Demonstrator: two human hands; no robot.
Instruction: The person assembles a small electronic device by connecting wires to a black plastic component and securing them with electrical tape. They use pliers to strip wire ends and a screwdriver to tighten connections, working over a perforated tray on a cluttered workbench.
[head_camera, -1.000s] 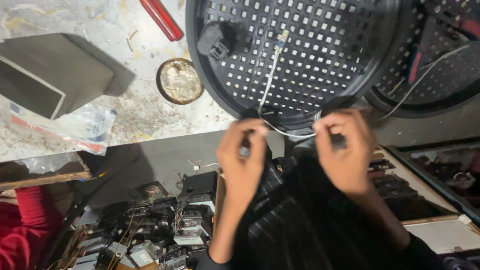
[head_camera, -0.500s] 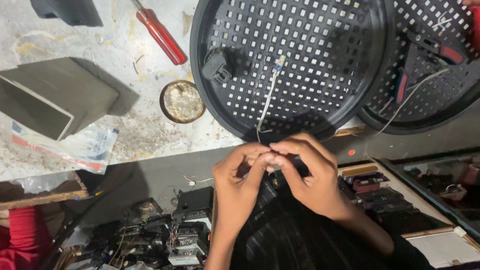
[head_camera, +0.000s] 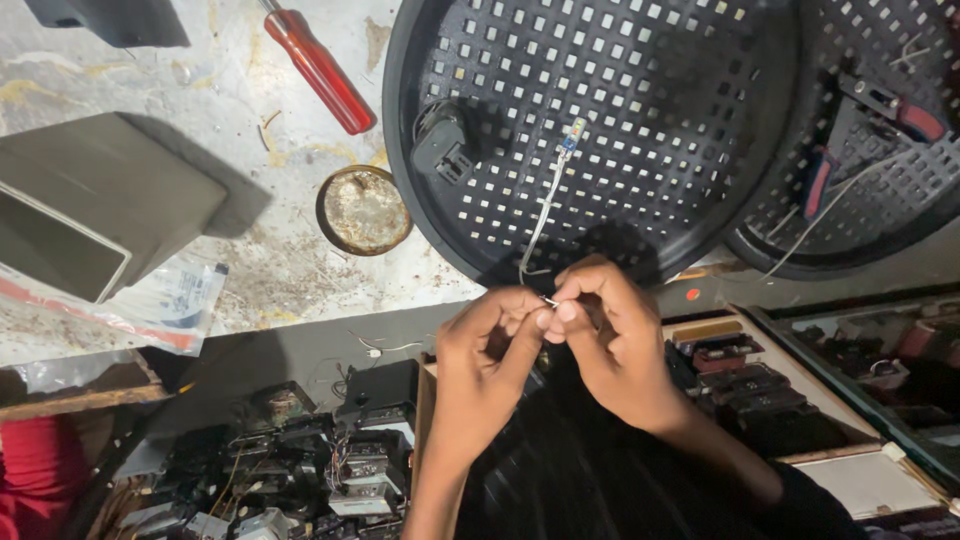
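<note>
1. Since a second ago, both my hands have come together: they were spread apart on the wire, and now the fingertips meet in front of my chest, just below the basket rim.
2. My left hand (head_camera: 490, 345) pinches the near end of the thin white wire (head_camera: 545, 210) between thumb and forefinger, closed tight on it.
3. My right hand (head_camera: 620, 340) curls over from the other side, its fingertips (head_camera: 566, 311) pressed on the same wire end, touching the left thumb.
4. From the pinch, the wire runs up across the round black perforated plastic basket (head_camera: 600, 120) to a small connector with coloured ends (head_camera: 573, 135).
5. A small black plastic block (head_camera: 443, 150) lies in the basket, left of the wire.
6. A second black perforated basket (head_camera: 880, 180) overlaps on the right, holding red-handled pliers (head_camera: 860, 130).
7. On the worn pale bench, a red-handled screwdriver (head_camera: 318, 65), a round rusty tin lid (head_camera: 365, 210) and a grey box (head_camera: 95, 215) lie well apart from my hands.
</note>
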